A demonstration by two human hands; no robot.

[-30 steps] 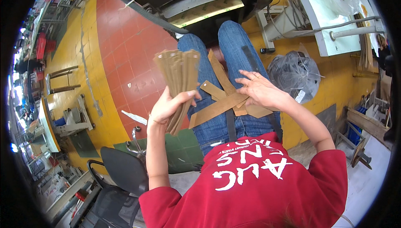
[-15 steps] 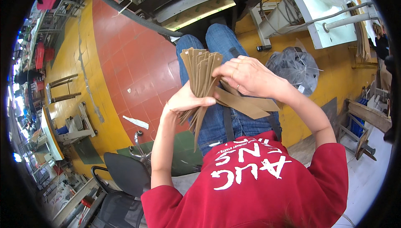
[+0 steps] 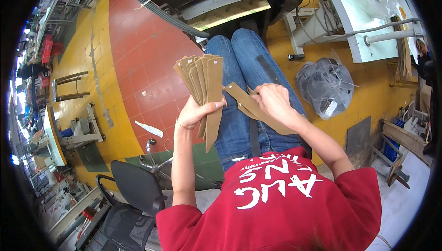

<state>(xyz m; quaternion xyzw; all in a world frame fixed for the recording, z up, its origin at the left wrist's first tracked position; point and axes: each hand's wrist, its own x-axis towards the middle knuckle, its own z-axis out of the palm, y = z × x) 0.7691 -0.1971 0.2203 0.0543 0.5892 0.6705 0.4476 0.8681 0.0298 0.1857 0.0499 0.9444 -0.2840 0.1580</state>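
Note:
My left hand (image 3: pixel 197 113) is closed round a fanned bundle of long brown strips (image 3: pixel 212 85), which look like cut fabric or leather pieces. Small white labels mark the upper ends of some strips, and the thumb presses across the front one. To the right, over my lap, my right hand (image 3: pixel 272 100) grips a few loose brown strips (image 3: pixel 240 95) that slant down toward my right thigh. Its fingertips are partly hidden behind the knuckles. The two groups of strips are apart, with a small gap between them.
Ahead of my knees stands a dark machine (image 3: pixel 225 7) with a ribbed hose (image 3: pixel 156 9). A grey plastic bag (image 3: pixel 324 85) lies on the floor at right, below a white table (image 3: pixel 368 44). Behind on the left is a black office chair (image 3: pixel 136 186).
My right hand has drawn away from the bundle toward the lower right, with strips in its grip. The bundle in my left hand has shifted left and fanned wider.

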